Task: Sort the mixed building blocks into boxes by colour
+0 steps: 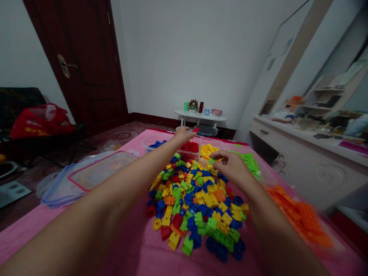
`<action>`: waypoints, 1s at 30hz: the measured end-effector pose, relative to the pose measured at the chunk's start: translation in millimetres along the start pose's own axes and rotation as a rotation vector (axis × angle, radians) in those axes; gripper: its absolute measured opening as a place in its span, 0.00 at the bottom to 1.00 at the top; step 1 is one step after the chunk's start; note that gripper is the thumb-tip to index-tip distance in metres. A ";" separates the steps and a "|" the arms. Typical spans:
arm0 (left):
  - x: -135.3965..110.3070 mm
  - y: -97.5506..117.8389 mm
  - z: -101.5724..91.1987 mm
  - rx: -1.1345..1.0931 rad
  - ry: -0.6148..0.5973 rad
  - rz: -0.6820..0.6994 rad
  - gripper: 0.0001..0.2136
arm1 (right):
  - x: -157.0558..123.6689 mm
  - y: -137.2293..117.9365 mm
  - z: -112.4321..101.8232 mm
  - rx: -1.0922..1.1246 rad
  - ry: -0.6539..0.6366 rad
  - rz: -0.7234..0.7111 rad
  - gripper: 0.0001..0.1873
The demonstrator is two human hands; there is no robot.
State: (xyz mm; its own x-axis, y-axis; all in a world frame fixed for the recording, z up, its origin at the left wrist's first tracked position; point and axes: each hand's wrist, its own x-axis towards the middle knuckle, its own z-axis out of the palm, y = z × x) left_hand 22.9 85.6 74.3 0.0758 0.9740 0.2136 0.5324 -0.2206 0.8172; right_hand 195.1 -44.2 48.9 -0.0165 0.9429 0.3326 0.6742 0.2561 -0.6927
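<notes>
My left hand [184, 134] reaches over the box of red bricks [189, 147], its fingers pinching a small red building brick [196, 130]. My right hand [231, 164] hovers at the near edge of the box of yellow bricks [209, 150], thumb and fingers curled toward each other; whatever they hold, if anything, blends into the bricks behind. Below both hands spreads a loose heap of mixed building bricks [198, 199] in yellow, green, blue, red and orange. Blue bricks [157, 144] lie in a clear round-cornered container at the far left.
Green bricks [249, 163] sit in a clear box to the right, with orange bricks [299, 216] nearer me. Clear lids [100, 170] with red and blue rims lie on the left of the pink cloth [129, 245]. A white dresser [310, 153] flanks the right side.
</notes>
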 end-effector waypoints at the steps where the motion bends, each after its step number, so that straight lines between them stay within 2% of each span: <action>1: 2.4 1.6 0.8 0.079 0.084 0.092 0.23 | 0.4 1.9 1.6 -0.004 0.009 0.013 0.17; 3: -1.7 1.5 2.2 0.193 0.187 0.282 0.21 | 0.5 6.1 7.8 -0.008 0.020 0.013 0.18; 5: -15.5 -2.5 3.3 0.212 0.132 0.389 0.15 | -0.7 9.7 17.2 -0.018 0.009 -0.019 0.20; 7: -34.2 -9.4 3.2 0.264 0.012 0.419 0.12 | -3.3 10.9 27.4 -0.054 -0.024 -0.045 0.21; 11: -65.9 -29.1 -1.9 0.551 -0.148 0.352 0.12 | -10.2 7.7 41.9 -0.196 -0.111 -0.054 0.16; 14: -77.5 -43.8 -4.5 0.713 -0.220 0.273 0.13 | -13.5 7.9 46.7 -0.321 -0.155 -0.073 0.10; 19: -83.5 -56.3 -0.7 0.779 -0.226 0.270 0.15 | -16.4 14.2 52.2 -0.462 -0.208 -0.064 0.15; 22: -83.8 -57.7 0.4 0.778 -0.245 0.231 0.15 | -18.2 14.1 51.0 -0.525 -0.224 -0.059 0.14; 26: -84.0 -58.5 -1.2 0.777 -0.242 0.199 0.13 | -17.2 9.4 42.0 -0.460 -0.220 -0.052 0.09; 30: -80.4 -62.1 -4.6 0.764 -0.234 0.207 0.12 | -13.1 0.5 35.6 -0.163 -0.064 -0.044 0.06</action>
State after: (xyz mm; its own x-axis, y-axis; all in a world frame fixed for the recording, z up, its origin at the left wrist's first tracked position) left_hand -20.1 20.8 8.9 0.3640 0.9217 0.1339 0.9086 -0.3831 0.1664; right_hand 169.4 -48.9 21.4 -0.0922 0.9443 0.3159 0.7824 0.2649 -0.5637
